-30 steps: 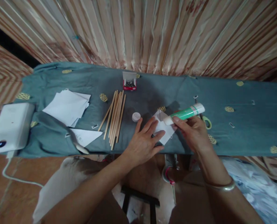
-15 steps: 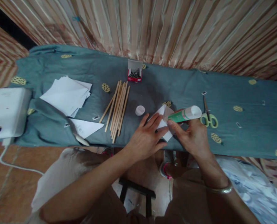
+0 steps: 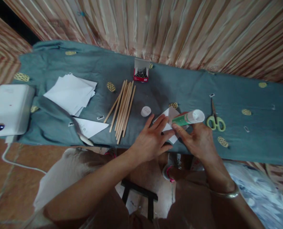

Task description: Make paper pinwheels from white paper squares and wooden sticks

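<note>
While the left hand (image 3: 153,138) lies flat with fingers spread, pinning the folded white paper (image 3: 168,114) near the front edge of the cloth-covered table (image 3: 179,89), the right hand (image 3: 198,140) grips the green glue tube (image 3: 187,118), nozzle down at the fold. The paper looks light and flimsy, best steadied beside its crease. The tube probably yields to a squeeze, so mid-body is the place to hold it. A small white cap (image 3: 145,111) sits just left, beside wooden sticks (image 3: 123,108). Green-handled scissors (image 3: 215,119) lie to the right.
</note>
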`<state>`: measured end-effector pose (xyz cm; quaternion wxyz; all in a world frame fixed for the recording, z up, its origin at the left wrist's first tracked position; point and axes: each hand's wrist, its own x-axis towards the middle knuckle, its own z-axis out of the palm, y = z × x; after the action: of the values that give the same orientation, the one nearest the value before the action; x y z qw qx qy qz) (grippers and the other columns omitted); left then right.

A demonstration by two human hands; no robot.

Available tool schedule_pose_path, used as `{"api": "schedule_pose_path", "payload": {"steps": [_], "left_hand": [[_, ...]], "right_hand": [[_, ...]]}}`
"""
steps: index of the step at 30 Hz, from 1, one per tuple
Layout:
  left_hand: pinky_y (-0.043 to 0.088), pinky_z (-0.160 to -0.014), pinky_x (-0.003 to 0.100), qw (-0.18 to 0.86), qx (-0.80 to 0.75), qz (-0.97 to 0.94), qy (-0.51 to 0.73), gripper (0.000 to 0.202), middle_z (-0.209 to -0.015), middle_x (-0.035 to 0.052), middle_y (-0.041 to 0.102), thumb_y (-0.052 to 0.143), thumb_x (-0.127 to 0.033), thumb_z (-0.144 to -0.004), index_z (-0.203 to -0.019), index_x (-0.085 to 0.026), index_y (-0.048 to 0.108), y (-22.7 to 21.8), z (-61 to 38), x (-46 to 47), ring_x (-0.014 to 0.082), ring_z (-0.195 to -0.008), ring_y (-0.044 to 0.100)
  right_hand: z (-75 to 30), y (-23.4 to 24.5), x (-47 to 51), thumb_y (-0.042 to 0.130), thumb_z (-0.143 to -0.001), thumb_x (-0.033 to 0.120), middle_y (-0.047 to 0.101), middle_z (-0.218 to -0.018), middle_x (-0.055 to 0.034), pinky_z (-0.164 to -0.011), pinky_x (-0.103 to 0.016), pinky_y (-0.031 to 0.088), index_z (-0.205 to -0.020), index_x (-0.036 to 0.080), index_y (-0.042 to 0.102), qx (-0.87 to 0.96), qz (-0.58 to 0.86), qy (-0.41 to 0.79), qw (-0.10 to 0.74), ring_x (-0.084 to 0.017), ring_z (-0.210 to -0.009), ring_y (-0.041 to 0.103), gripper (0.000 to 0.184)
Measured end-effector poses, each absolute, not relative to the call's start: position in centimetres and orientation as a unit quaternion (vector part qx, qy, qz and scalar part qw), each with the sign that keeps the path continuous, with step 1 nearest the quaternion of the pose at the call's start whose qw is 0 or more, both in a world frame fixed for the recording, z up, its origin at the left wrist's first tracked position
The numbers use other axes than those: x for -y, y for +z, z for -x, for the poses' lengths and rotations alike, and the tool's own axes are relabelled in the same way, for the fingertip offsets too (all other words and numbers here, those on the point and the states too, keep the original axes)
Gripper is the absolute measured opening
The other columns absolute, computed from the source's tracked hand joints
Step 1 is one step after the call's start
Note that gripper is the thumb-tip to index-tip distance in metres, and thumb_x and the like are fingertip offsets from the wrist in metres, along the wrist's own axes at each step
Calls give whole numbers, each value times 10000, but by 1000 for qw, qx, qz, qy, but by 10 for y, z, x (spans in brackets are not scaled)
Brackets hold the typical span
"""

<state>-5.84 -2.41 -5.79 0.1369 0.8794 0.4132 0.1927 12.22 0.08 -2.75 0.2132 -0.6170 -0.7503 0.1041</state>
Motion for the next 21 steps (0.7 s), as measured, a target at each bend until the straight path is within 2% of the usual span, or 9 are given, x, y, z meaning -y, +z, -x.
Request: {"api": "schedule_pose_path", "payload": {"steps": [5, 14, 21], "left_hand": [[222, -1148, 574, 130, -414, -880, 191, 504, -1477, 210, 413, 606, -456, -859, -1274, -177, 538, -57, 59, 24, 324, -1417, 324], [196, -1154, 580, 120, -413, -884, 184, 506, -1479, 207, 411, 621, -461, -849, -1265, -182, 540, -57, 59, 24, 327, -1417, 321], [195, -1151, 588, 115, -413, -885, 183, 506, -1467, 208, 424, 612, -472, -853, -1266, -191, 537, -58, 59, 24, 329, -1414, 328]], "right_hand": [[-121, -27, -1, 541, -856, 567, 637, -661, -63, -539, -308, 404, -951, 145, 657, 752, 615, 108, 211, -193, -545, 569, 448], [-120, -29, 0, 496, -865, 589, 665, -740, -113, -582, -334, 428, -907, 137, 657, 748, 624, 90, 206, -235, -638, 613, 482], [-122, -27, 1, 486, -864, 592, 629, -673, -72, -562, -320, 409, -922, 137, 663, 746, 630, 97, 194, -185, -534, 544, 492]]}}
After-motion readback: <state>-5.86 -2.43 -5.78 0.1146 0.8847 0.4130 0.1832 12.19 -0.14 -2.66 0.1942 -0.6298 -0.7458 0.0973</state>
